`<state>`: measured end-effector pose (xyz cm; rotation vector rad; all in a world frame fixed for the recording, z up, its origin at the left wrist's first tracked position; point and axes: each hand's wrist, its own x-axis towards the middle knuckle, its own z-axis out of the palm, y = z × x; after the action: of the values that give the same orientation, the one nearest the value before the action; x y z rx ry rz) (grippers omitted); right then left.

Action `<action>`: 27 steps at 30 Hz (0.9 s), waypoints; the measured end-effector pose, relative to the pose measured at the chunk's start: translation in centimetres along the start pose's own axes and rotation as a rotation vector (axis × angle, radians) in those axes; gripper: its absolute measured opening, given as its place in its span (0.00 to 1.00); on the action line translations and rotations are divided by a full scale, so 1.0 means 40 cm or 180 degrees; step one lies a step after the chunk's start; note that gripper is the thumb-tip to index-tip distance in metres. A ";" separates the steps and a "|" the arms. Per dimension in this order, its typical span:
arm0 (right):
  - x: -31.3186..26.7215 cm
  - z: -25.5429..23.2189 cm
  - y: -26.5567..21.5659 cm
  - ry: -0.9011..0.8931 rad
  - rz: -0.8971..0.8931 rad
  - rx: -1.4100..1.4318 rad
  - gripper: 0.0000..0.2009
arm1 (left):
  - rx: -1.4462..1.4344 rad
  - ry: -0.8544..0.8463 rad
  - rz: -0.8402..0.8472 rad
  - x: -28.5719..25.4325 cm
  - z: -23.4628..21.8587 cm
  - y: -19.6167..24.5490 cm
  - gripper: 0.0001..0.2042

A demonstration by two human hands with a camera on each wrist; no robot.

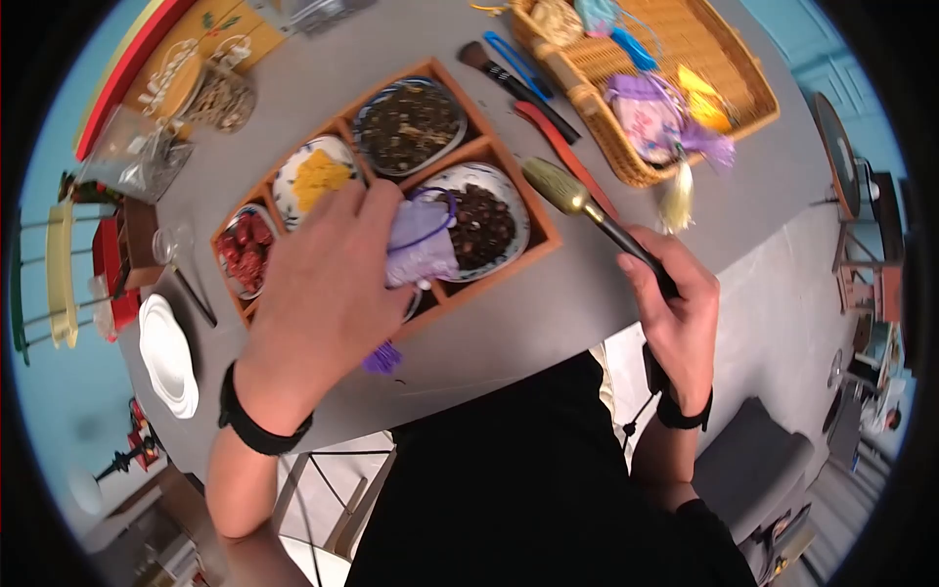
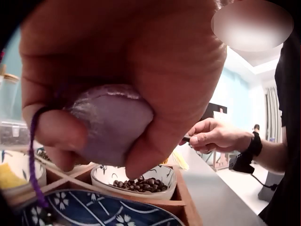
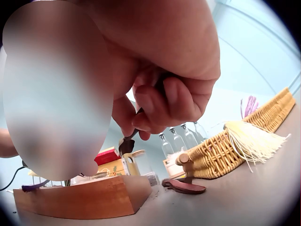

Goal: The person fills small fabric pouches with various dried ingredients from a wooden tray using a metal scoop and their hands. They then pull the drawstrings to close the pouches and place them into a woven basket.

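Observation:
My left hand point(image 1: 328, 259) is over the divided wooden tray point(image 1: 511, 265) and pinches a small lavender pouch point(image 1: 421, 245). A purple cord point(image 2: 33, 160) loops over one finger, and a purple tassel point(image 1: 382, 358) hangs below the hand. The pouch's mouth is hidden. To the right of the tray, my right hand point(image 1: 678, 293) grips the dark handle of a small scoop point(image 1: 556, 184) with a gold-coloured neck and a greenish head. Under and beside the pouch sits a bowl of dark brown pieces point(image 1: 479, 225).
Other tray bowls hold dark dried leaves point(image 1: 409, 125), yellow pieces point(image 1: 321, 179) and red dried fruit point(image 1: 245, 252). A wicker basket point(image 1: 614, 147) with pouches stands at the right, beside a brush point(image 1: 484, 64) and red-handled tool point(image 1: 567, 152). A glass jar point(image 1: 220, 98) and white dishes point(image 1: 168, 357) are at left.

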<state>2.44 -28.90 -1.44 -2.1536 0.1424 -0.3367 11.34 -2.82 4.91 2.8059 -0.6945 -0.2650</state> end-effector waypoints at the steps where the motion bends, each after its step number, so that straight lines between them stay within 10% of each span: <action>1: -0.003 -0.003 0.002 0.0015 0.0117 0.0017 0.09 | 0.0331 -0.0067 0.0084 0.019 0.000 0.008 0.23; 7: -0.009 -0.009 0.003 -0.0030 -0.0054 0.0123 0.09 | 0.1103 -0.0059 0.0709 0.063 -0.009 0.021 0.21; 27: 0.019 0.012 -0.005 -0.0768 -0.0168 0.0116 0.09 | 0.0993 -0.0539 0.0385 0.081 -0.040 0.018 0.20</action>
<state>3.29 -28.59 -1.38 -2.1454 -0.0576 -0.1065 14.23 -4.69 6.26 3.0418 -1.0206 -0.4075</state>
